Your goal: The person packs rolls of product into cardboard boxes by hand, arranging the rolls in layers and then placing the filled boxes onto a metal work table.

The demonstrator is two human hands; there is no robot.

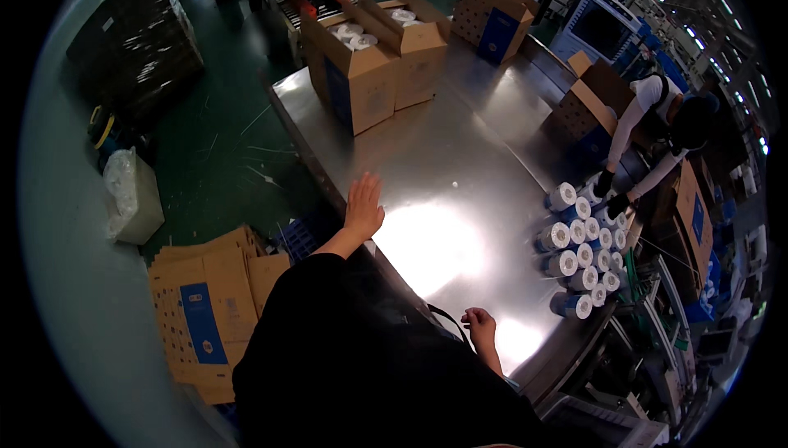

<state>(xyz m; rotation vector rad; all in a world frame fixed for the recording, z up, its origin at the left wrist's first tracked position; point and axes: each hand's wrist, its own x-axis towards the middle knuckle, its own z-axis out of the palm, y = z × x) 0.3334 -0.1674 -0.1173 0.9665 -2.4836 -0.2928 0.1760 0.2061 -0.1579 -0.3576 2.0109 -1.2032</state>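
Head view: left hand flat, fingers spread wide, lying empty near the left edge of the shiny steel table. Right hand loosely curled, nothing held, resting at the table's near edge. Well apart from both, a batch of white-ended rolls with blue wrapping, lying on their sides in rows at the right side of the table. Gloved hands of a co-worker right at the far end of those rows.

Probably a pause between loads, with nothing gripped; a long reach to the right called for before any roll could be taken.

Farther up the table, two open brown cartons, flaps raised, white roll ends showing inside, a blue rectangular label on the near face of the front one. Another brown carton with a blue panel behind. On the green floor at left, a stack of flattened cartons with blue label patches, and a white bag.
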